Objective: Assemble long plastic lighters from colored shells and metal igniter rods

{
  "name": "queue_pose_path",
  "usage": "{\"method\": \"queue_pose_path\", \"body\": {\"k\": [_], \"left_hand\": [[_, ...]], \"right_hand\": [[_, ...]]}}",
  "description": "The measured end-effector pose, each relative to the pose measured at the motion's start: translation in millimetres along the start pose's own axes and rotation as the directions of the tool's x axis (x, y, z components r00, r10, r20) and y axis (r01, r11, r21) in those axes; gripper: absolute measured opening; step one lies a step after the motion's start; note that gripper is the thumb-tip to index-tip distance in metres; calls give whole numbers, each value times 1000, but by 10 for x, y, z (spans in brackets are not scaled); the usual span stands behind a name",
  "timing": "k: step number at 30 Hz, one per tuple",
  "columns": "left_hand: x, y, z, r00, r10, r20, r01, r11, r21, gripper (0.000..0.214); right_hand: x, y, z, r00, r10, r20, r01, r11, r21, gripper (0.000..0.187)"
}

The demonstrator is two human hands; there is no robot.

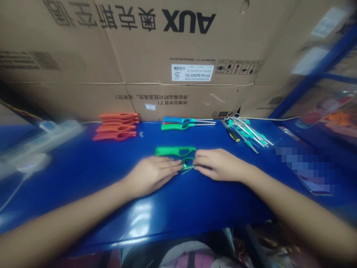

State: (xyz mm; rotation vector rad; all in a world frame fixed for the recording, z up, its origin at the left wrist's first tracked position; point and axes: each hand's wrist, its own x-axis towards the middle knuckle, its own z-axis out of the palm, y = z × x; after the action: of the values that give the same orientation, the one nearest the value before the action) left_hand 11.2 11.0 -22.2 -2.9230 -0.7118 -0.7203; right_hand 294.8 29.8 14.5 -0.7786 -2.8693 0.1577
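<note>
My left hand (pixel 160 173) lies palm down, fingers closed over a green lighter casing (pixel 188 162), whose trigger loop shows between my hands. My right hand (pixel 217 164) pinches the loop's right end; its fingertips hide any small part there. A thin pale strand (pixel 187 170) sticks out below the loop, too blurred to identify. Just behind my fingers, a separate green casing half (pixel 174 150) lies flat on the blue table (pixel 195 208), near my right fingertips.
Several orange lighter casings (pixel 115 128) lie back left. A blue lighter (pixel 178 120) and a green lighter (pixel 175 127) with metal rods lie behind my hands. Metal rods with teal parts (pixel 248 132) and a yellow-black screwdriver (pixel 233 134) lie right. A power strip (pixel 55 136) stands left; cardboard (pixel 139 67) rises behind.
</note>
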Motion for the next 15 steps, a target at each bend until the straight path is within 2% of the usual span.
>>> {"method": "queue_pose_path", "body": {"k": [2, 4, 7, 8, 9, 11, 13, 15], "left_hand": [[5, -3, -8, 1000, -3, 4, 3, 1000, 1, 30], [13, -9, -22, 1000, 3, 10, -3, 1000, -3, 30], [23, -17, -46, 1000, 19, 18, -19, 1000, 0, 30], [24, -19, -52, 1000, 22, 20, -22, 1000, 6, 31], [24, -20, -56, 999, 25, 21, -25, 1000, 14, 31], [19, -23, -58, 999, 26, 29, -27, 999, 34, 32], [11, -27, -54, 999, 22, 40, -24, 998, 52, 34], [3, -33, -47, 998, 15, 54, -18, 998, 63, 35]], "right_hand": [[2, 23, 8, 999, 7, -53, -5, 999, 43, 20], [4, 104, 12, 987, 41, -153, -28, 996, 87, 19], [-22, 339, -16, 934, 139, -329, -125, 990, 64, 19], [-46, 436, -38, 903, 212, -373, -216, 976, 33, 18], [-81, 534, -66, 861, 309, -403, -339, 941, -3, 19], [-176, 715, -139, 741, 524, -420, -604, 793, -77, 23], [-292, 861, -223, 574, 734, -363, -814, 561, -150, 28], [-402, 972, -302, 403, 873, -276, -912, 357, -203, 31]]}}
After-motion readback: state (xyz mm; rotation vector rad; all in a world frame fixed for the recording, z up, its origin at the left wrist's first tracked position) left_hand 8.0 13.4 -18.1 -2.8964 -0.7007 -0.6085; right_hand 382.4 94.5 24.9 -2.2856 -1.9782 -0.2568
